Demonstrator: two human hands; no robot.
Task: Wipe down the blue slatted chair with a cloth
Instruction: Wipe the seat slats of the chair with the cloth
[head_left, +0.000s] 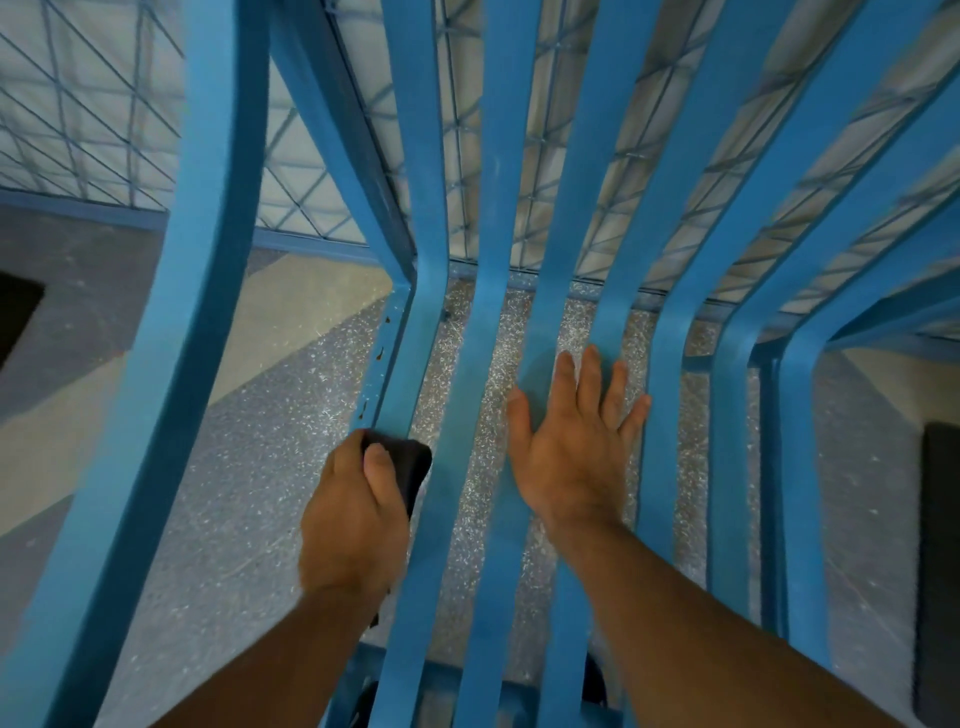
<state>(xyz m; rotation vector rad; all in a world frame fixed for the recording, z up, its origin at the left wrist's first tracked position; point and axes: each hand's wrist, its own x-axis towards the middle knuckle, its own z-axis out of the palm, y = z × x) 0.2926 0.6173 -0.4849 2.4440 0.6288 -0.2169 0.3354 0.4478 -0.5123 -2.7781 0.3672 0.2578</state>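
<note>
The blue slatted chair fills the view, its long slats bending from the seat up into the backrest. My left hand is closed around a dark folded cloth, which presses against the leftmost seat slat near the frame bar. My right hand lies flat with fingers spread on the middle seat slats and holds nothing. Small brown spots mark the frame bar just above the cloth.
A blue wire-mesh fence stands behind the chair. Speckled grey floor shows between the slats, with a beige stripe at left. A dark mat lies at the right edge, and a dark patch sits at the far left.
</note>
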